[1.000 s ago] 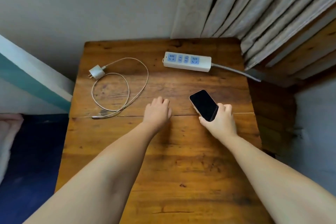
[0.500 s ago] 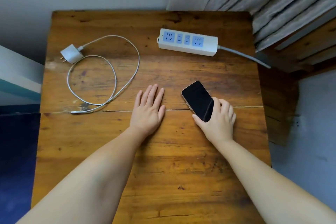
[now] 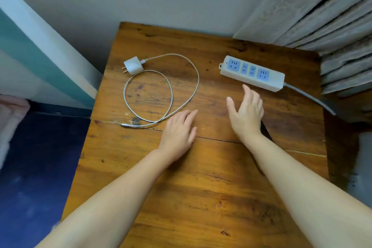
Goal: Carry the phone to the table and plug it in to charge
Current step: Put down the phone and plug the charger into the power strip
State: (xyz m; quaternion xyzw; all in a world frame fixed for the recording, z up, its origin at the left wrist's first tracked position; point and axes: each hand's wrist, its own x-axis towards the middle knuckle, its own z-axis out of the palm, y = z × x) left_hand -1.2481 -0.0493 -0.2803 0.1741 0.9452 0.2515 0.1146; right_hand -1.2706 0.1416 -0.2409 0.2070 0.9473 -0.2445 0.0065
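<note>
Peeking dark phone [image 3: 266, 131] edge, under right hand [image 3: 246, 113], spread

A home bedroom: wooden table [image 3: 211, 187], curtains [image 3: 322, 16], bedding [image 3: 12, 119]

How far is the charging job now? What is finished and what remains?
Done: the phone lies on the table, mostly hidden under the right wrist. In hand: nothing; the right hand is open above the table, and the left hand rests flat by the cable. Left: the charger is not in the power strip, and the cable's free end lies loose.
</note>
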